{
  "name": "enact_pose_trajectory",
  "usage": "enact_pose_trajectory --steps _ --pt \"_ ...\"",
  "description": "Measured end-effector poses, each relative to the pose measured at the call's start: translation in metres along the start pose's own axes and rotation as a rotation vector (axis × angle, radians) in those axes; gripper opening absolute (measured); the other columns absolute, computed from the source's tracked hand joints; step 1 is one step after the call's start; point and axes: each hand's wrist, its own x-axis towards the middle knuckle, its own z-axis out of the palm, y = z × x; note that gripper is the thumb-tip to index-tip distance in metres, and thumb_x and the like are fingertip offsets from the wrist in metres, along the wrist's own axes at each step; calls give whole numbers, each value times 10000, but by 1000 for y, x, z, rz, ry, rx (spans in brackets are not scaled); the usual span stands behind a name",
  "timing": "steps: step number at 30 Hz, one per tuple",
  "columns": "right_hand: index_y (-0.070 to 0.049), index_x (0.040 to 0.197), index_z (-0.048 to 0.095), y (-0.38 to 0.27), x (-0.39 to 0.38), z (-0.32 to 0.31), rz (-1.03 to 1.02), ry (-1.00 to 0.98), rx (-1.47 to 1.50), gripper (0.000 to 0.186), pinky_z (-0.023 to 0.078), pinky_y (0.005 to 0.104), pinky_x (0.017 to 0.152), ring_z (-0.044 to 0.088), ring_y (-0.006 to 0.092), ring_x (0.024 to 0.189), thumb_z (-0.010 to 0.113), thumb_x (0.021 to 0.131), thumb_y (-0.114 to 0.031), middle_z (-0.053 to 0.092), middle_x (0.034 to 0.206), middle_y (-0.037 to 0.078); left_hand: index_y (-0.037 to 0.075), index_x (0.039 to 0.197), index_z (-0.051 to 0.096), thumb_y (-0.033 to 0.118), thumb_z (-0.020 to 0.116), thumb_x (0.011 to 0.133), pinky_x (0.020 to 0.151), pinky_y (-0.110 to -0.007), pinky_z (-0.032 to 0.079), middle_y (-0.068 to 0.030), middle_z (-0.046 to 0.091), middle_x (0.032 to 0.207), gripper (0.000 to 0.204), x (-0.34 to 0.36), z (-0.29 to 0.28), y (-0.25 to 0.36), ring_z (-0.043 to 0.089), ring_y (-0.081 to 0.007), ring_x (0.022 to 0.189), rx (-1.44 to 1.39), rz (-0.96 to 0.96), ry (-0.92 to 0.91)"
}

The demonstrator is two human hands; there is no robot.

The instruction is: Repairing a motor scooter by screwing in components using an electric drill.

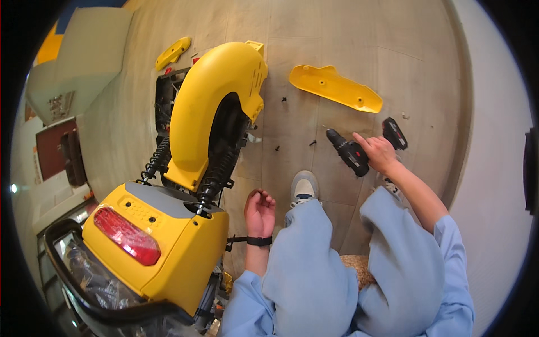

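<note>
My right hand (379,150) holds a black cordless drill (351,156) over the floor, fingers on its handle and index finger stretched out, with the battery base (394,133) beyond. My left hand (259,213) rests palm up and empty beside my left leg, fingers loosely curled and a dark band on the wrist. To the left stands a large yellow vehicle body (191,258) with a red tail light (126,235), black springs (215,174) and a curved yellow fender (185,129). A long yellow panel (336,87) lies on the floor above the drill.
A small yellow piece (172,53) lies at the back left. Several dark bolts (313,142) are scattered on the wood-look floor (410,67). A white wall (499,168) borders the right, and pale cabinets (92,45) stand at the far left.
</note>
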Motion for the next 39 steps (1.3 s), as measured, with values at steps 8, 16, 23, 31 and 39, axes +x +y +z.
enact_pose_trajectory --steps 8,16,23,31,39 --pt "-129 1404 450 21 8 23 12 65 50 864 477 367 728 627 255 789 647 581 49 611 815 62 66 1038 614 123 577 937 768 -295 462 -29 623 916 122 30 -3 3 559 -150 829 -113 236 72" --pt "-102 1349 460 4 39 -21 93 -177 -28 754 471 395 870 607 317 901 685 636 -4 601 898 130 76 983 577 192 576 927 713 -310 407 -22 581 889 129 29 0 29 482 -155 733 -343 366 17" --pt "-17 1040 591 -94 143 -126 91 -248 976 265 504 418 841 636 337 933 607 789 -97 662 868 176 56 1050 585 141 591 942 750 -295 439 -40 594 963 137 9 22 45 513 -149 779 -459 315 9" --pt "-34 980 593 -79 130 -100 161 -222 303 215 508 409 822 631 330 945 582 765 -26 655 947 163 76 1074 581 155 590 945 771 -300 448 -28 602 974 151 9 16 42 532 -142 834 -397 333 -53" --pt "-16 1216 573 -156 202 -113 195 -553 1778 462 464 308 936 592 171 1071 674 904 -341 616 1170 92 113 1011 578 205 572 945 702 -309 380 7 564 902 114 20 18 27 468 -132 765 -340 444 140"
